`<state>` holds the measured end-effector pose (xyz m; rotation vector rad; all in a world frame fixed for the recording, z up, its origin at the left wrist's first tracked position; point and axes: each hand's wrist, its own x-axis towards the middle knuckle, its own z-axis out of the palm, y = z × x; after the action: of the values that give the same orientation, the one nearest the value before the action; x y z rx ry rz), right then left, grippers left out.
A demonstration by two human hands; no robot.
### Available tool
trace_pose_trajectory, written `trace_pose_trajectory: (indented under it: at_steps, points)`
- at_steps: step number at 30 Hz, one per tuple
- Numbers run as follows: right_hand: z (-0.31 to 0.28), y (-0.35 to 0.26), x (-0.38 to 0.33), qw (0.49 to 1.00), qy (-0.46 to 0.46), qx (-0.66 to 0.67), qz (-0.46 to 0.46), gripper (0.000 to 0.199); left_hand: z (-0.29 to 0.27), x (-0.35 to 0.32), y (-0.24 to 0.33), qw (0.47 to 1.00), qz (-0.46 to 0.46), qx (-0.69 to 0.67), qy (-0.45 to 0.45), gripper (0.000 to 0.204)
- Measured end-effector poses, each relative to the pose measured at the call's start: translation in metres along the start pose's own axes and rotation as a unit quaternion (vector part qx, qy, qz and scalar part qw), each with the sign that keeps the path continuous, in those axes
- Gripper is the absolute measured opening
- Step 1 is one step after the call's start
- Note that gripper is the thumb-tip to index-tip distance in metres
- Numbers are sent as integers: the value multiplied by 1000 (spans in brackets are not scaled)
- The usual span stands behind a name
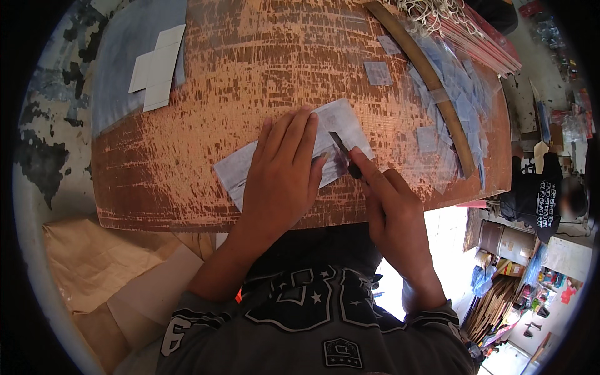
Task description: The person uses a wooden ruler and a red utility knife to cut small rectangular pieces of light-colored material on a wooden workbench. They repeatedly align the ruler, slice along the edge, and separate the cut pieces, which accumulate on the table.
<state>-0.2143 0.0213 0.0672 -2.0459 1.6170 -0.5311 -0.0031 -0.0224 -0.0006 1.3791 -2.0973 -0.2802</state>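
Note:
A grey, translucent-looking strip [347,120] lies slantwise on the worn brown tabletop near its front edge. My left hand [282,164] rests flat across the strip, its fingers stretched out and pressing down. A knife [339,144] with a narrow dark blade is in my right hand [395,201], the index finger laid along it. The blade lies over the right part of the strip, pointing up and left. Whether its edge has gone through the strip I cannot tell. The rest of the handle is hidden in my fingers.
White card pieces [164,65] lie on a bluish clear sheet [125,44] at far left. On the right, a long wooden strip [437,94] crosses a pile of bluish squares [469,112]. Behind are pink sticks [481,44] with white strings. Another person [531,197] is at far right.

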Motion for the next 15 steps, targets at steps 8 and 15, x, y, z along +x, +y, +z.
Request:
trace_pose_trajectory:
  at_steps: [8,15]
  points:
    - [-6,-12,0,999,-33,-10,42,66,-2,1,1,1000,-7,10,-26,60]
    - [-7,-21,-3,997,-38,-52,47,69,-1,0,1,999,-3,32,-31,60]
